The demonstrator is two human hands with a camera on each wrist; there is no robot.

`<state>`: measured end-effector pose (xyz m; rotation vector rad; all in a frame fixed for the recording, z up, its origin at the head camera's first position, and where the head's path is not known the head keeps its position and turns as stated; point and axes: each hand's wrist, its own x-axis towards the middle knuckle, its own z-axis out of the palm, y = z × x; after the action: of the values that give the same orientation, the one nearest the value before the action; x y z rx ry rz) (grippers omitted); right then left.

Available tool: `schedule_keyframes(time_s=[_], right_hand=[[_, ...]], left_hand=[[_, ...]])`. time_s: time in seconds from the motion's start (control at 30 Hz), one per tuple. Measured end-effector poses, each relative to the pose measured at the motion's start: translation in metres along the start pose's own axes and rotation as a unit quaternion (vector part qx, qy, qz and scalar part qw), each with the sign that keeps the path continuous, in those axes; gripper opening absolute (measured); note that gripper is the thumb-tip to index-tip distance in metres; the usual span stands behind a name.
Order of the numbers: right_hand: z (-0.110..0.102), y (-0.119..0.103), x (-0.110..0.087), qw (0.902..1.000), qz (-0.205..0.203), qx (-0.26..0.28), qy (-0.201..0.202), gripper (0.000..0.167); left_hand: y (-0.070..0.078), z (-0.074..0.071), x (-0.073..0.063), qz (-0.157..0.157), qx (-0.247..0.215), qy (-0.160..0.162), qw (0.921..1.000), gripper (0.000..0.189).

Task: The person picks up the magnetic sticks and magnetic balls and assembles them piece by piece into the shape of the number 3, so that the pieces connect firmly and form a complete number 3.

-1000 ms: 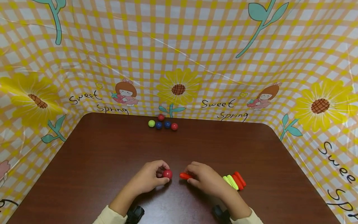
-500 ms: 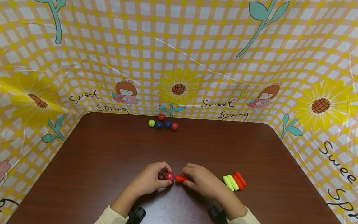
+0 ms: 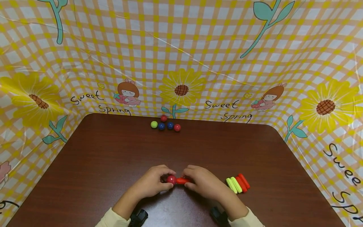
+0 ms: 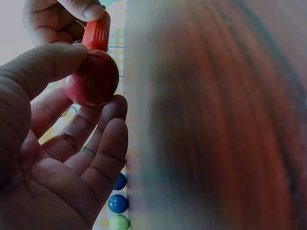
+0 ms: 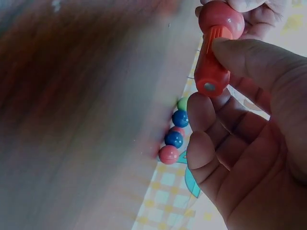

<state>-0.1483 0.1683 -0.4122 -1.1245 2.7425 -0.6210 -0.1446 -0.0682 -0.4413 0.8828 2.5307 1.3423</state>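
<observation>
Near the table's front, my left hand (image 3: 151, 182) pinches a red ball (image 3: 171, 179) between thumb and fingers. Opposite it, my right hand (image 3: 202, 181) pinches a short red-orange ribbed stick (image 3: 182, 181). The stick's inner end touches the ball's right side, so the two form one line. In the right wrist view a small silvery disc shows in the free end of the red-orange stick (image 5: 212, 67). From the left wrist, the red ball (image 4: 92, 79) sits under the thumb, against the stick's end (image 4: 97, 33).
Right of my right hand lie two yellow-green sticks (image 3: 233, 185) and red sticks (image 3: 242, 183) side by side. At the table's (image 3: 119, 145) back edge are a green ball (image 3: 154, 124), blue balls (image 3: 170, 125) and red balls (image 3: 177, 127). A checked cloth (image 3: 181, 47) hangs behind.
My right hand has brought the red-orange stick leftward, and the gap to the red ball has closed. The left hand has shifted slightly right. The other balls and sticks stay put.
</observation>
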Motion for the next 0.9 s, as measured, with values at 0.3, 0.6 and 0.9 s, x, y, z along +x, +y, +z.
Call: schedule_keyframes(time_s=[0.3, 0.6, 0.9], right_hand=[[-0.014, 0.026, 0.028, 0.9984, -0.012, 0.051, 0.020, 0.021], [-0.024, 0.069, 0.079, 0.9936, 0.067, 0.055, 0.072, 0.021], [-0.022, 0.099, 0.129, 0.9823, 0.123, 0.083, 0.114, 0.027]], left_hand=[[-0.003, -0.004, -0.001, 0.001, 0.026, -0.002, 0.9997, 0.024], [-0.004, -0.009, 0.000, -0.018, 0.036, -0.011, 0.9992, 0.024], [-0.008, -0.010, -0.002, -0.019, 0.023, -0.012, 0.9995, 0.025]])
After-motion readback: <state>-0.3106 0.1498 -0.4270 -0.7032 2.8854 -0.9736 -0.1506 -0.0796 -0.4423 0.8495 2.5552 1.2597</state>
